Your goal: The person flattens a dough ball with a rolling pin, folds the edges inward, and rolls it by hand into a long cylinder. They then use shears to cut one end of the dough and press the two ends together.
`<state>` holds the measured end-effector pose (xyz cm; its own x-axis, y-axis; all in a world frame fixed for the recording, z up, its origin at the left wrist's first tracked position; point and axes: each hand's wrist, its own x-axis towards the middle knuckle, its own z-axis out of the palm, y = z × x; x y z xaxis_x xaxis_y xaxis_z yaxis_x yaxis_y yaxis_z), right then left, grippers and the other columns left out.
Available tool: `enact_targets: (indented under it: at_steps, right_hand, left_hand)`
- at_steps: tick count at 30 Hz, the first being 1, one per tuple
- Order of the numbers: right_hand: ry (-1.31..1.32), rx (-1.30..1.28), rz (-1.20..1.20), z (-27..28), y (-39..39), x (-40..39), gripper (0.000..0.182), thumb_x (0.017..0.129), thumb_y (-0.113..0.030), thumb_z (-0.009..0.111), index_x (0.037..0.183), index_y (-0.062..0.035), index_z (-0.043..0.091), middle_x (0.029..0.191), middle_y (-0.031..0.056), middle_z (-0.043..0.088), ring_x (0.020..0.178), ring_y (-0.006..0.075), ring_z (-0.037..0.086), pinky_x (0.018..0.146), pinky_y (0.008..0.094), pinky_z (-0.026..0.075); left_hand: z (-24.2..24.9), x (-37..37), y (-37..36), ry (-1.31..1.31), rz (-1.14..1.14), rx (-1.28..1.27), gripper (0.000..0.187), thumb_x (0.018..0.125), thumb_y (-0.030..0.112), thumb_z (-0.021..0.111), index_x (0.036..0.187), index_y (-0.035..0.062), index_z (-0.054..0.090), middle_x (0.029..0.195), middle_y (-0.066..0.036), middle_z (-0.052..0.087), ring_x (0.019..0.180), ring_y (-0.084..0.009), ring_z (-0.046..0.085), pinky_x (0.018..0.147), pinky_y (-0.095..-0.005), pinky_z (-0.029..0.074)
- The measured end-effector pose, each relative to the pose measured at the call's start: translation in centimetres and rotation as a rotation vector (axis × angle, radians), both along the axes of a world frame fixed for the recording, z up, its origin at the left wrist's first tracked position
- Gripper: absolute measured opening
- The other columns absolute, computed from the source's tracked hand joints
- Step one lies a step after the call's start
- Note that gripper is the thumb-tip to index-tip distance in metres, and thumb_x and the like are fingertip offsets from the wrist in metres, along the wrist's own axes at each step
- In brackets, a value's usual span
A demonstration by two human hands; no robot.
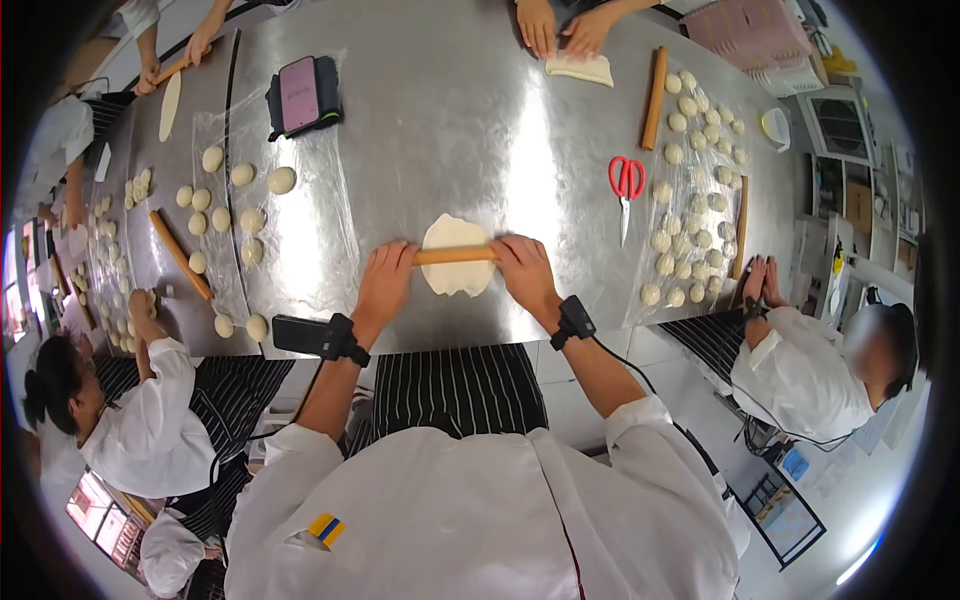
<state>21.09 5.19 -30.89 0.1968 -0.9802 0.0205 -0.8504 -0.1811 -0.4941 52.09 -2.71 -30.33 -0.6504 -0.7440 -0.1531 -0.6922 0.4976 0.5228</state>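
Rolling pin (457, 256) is gripped by the left hand (387, 281) left of the dough (457, 280) and right hand (526, 272) right of it; tbh, edges could get torn by lopsided pressing.

Professional-style pastry kitchen

A shared dough-working kitchen — people in white jackets (805, 370) and striped aprons (455, 390) line the near edge of a metal bench (430, 140), which carries rolling pins (456, 256) and, toward its right edge, many dough balls (674, 154).

Red-handled scissors (626, 193) lie to our right on the steel table (430, 130), a phone (298, 93) rests at our left, and a pink basket (745, 30) stands farther off.
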Motion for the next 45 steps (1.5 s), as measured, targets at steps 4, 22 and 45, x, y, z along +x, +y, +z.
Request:
enact_targets:
  at_steps: [4, 22, 45]
  right_hand:
    - [0.152, -0.001, -0.099, 0.1, -0.4, 1.4, 0.075, 0.099, -0.029, 0.072, 0.163, 0.0002, 0.043, 0.167, 0.0166, 0.046, 0.156, 0.0346, 0.040, 0.125, 0.0522, 0.035]
    - [0.086, 0.056, 0.139, 1.8, -9.9, -3.5, 0.057, 0.092, -0.013, 0.077, 0.146, -0.0143, 0.062, 0.138, 0.0076, 0.061, 0.129, 0.0282, 0.059, 0.111, 0.0476, 0.046]
    - [-0.089, 0.100, -0.401, -0.7, -0.9, 2.3, 0.055, 0.108, -0.019, 0.058, 0.158, -0.0005, 0.050, 0.170, 0.0281, 0.038, 0.158, 0.0511, 0.033, 0.128, 0.0629, 0.027]
  left_hand:
    - [0.1, -1.6, 0.0, -0.020, 0.067, -0.175, 0.054, 0.104, 0.021, 0.060, 0.155, 0.0035, 0.051, 0.159, -0.016, 0.050, 0.151, -0.0396, 0.041, 0.125, -0.0568, 0.032]
    - [0.3, -2.6, -10.5, -0.050, -0.181, -0.214, 0.042, 0.104, 0.028, 0.067, 0.139, 0.0053, 0.062, 0.138, -0.014, 0.061, 0.132, -0.0365, 0.053, 0.114, -0.0519, 0.041]
    - [-0.9, 15.5, -3.7, -0.028, 0.460, -0.233, 0.038, 0.095, 0.010, 0.075, 0.132, 0.0052, 0.069, 0.127, -0.013, 0.068, 0.123, -0.0379, 0.058, 0.108, -0.0491, 0.046]
